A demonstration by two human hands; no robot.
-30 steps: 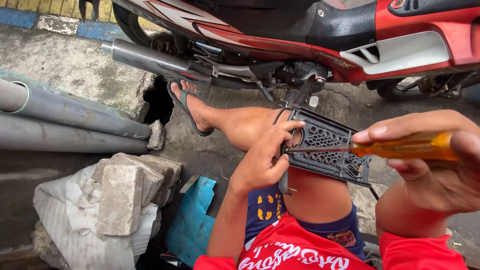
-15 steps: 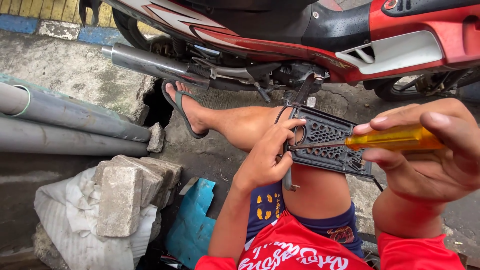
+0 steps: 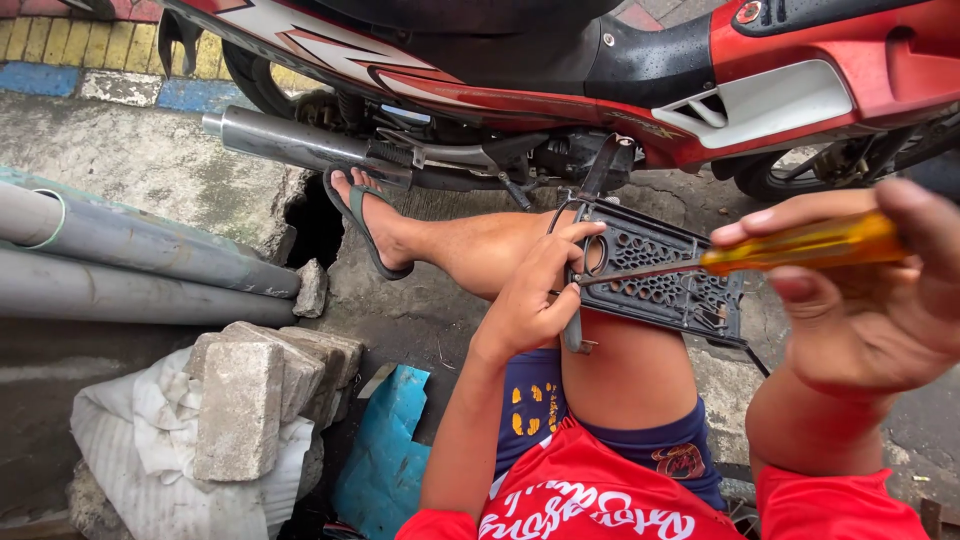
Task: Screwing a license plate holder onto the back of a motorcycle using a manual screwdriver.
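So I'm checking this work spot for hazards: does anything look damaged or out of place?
Yes: the concrete slab by the grey pipes is broken, leaving a dark hole beside the sandalled foot. Loose paving blocks sit piled on a white sack.

We see one motorbike (image 3: 640, 70), one screwdriver (image 3: 800, 245), one black grid plate (image 3: 655, 275), two grey pipes (image 3: 130, 270) and two hands (image 3: 525, 305)

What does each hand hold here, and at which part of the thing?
The right hand holds a screwdriver by its yellow handle. The left hand grips the near end of a black perforated plastic panel resting on the knee.
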